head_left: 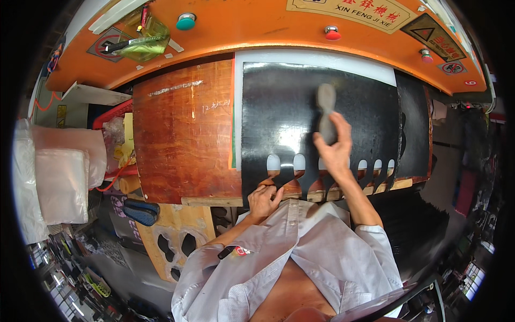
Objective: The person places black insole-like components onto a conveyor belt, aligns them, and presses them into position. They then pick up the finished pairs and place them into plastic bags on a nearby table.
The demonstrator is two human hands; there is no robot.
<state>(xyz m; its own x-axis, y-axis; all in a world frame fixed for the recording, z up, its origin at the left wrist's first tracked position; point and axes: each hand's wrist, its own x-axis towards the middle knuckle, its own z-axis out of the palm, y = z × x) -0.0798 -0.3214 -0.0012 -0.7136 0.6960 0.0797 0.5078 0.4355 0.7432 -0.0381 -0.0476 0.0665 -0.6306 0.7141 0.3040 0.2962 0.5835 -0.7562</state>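
Note:
Over the middle of a large black rubber sheet (284,102), my right hand (336,147) grips a grey sole-shaped cutting die (325,96) by its near end. Motion blurs the die, and whether it touches the sheet I cannot tell. Along the sheet's near edge runs a row of rounded sole-shaped cutouts, with white and brown board showing through. At the left end of that row my left hand (264,202) rests with bent fingers closed on the sheet's near edge. Part of its grip is hidden.
An orange machine beam (247,32) with push buttons spans the far side. Brown wooden board (182,129) lies left of the sheet. Clear plastic bags (61,182) and a red basket (113,114) stand further left. Wrapped black soles (188,244) lie on a lower board at the near left.

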